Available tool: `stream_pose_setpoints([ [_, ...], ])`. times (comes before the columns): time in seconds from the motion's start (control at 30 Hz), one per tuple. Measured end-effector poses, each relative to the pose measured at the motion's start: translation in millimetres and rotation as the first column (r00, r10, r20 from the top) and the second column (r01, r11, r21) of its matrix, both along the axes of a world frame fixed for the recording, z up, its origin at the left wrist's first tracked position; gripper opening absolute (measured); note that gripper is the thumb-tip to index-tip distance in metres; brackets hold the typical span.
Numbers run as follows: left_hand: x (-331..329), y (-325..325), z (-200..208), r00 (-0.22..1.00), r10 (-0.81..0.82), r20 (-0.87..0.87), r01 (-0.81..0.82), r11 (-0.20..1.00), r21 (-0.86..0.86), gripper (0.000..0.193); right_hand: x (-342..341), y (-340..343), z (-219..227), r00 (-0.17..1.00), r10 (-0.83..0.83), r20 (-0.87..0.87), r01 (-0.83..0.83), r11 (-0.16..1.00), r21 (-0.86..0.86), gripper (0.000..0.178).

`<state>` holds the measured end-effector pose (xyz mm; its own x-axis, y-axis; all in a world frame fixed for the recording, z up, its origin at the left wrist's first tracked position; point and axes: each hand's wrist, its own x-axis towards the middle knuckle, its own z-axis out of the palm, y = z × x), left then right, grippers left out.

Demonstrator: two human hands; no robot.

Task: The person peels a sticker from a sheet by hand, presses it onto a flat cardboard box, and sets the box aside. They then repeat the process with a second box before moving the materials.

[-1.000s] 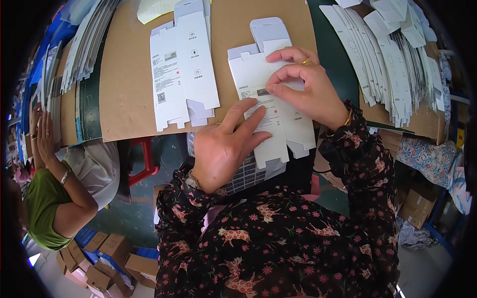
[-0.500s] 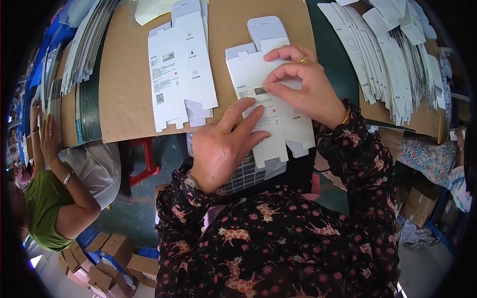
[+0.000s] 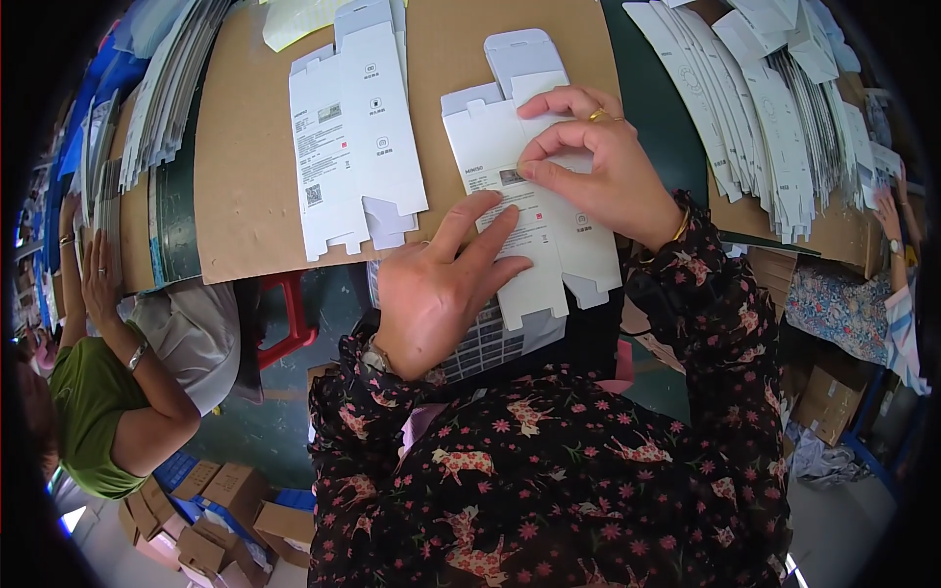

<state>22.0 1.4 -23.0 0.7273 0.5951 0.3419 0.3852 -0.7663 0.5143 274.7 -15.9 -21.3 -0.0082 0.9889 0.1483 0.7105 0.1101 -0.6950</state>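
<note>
A flattened white carton (image 3: 534, 220) with printed text lies in front of me, its near end over the cardboard's front edge. My right hand (image 3: 598, 162) pinches thumb and index finger at the right edge of a small dark silvery label (image 3: 511, 176) on it. On the carton's left side, just below the label, my left hand (image 3: 438, 284) rests with fingers and thumb apart. Partly under the left hand and carton, a sheet with rows of dark grey rectangles (image 3: 490, 343) shows. To the left lies another flattened white carton (image 3: 343, 147), bearing a similar label.
Brown cardboard (image 3: 250, 186) covers the tabletop. Stacks of flat white cartons stand at the far left (image 3: 172, 93) and right (image 3: 755, 118). A co-worker in a green top (image 3: 103, 412) sits at left, near a red stool (image 3: 287, 323). Brown boxes (image 3: 221, 490) are on the floor.
Both my hands stay almost in place, with the right fingers still at the label. At the far right, another person's hand has come up to the stacked cartons.
</note>
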Motion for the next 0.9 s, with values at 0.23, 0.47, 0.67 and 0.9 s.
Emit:
stream_pose_setpoints([
  [0.23, 1.1, 0.4, -0.1, 1.000, 0.001, -0.010, -0.001, 1.000, 0.008, 0.042, 2.4, 1.2, -1.6, 1.000, -0.001, 0.021, 0.001, 1.000, 0.016, 0.009],
  [0.47, 0.6, -0.1, -1.2, 1.000, 0.009, -0.018, -0.009, 1.000, 0.018, 0.042, 1.5, 0.9, -1.3, 1.000, -0.002, 0.018, 0.001, 1.000, 0.015, 0.009],
  [0.67, -0.1, -0.6, -1.3, 1.000, 0.009, -0.019, -0.009, 1.000, 0.018, 0.043, 0.2, 0.5, -1.5, 1.000, -0.007, 0.021, 0.006, 1.000, 0.014, 0.009],
  [0.9, 0.4, -0.5, 1.9, 1.000, 0.008, -0.015, -0.008, 1.000, 0.020, 0.043, 0.4, 0.6, -2.0, 0.999, -0.010, 0.033, 0.009, 1.000, 0.024, 0.009],
])
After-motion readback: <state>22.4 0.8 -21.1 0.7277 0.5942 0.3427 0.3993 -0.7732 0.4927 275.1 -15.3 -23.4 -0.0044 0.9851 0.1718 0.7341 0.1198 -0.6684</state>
